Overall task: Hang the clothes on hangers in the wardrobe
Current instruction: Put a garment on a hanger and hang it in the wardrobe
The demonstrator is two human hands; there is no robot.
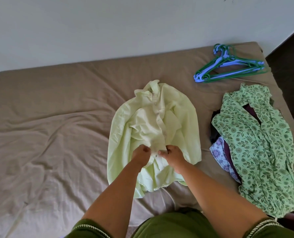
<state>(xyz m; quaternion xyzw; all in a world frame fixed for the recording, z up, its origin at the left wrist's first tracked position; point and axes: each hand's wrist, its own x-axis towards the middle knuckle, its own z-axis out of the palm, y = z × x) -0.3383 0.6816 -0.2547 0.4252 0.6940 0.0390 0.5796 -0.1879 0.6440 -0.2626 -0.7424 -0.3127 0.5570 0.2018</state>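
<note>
A pale yellow-green button shirt (173,117) lies spread on the bed, collar pointing toward the wall. My left hand (140,154) and my right hand (172,155) sit side by side on its lower front, each pinching the fabric at the button strip. A bunch of green and lilac plastic hangers (228,64) lies at the far right of the bed, apart from both hands. To the right lies a pile of clothes topped by a green leaf-print garment (256,145). No wardrobe is in view.
The bed is covered by a wrinkled tan sheet (48,134) and runs along a white wall (108,23). A purple-and-white floral piece (219,155) and dark clothes poke out under the pile. Dark floor (290,57) shows past the bed's right edge.
</note>
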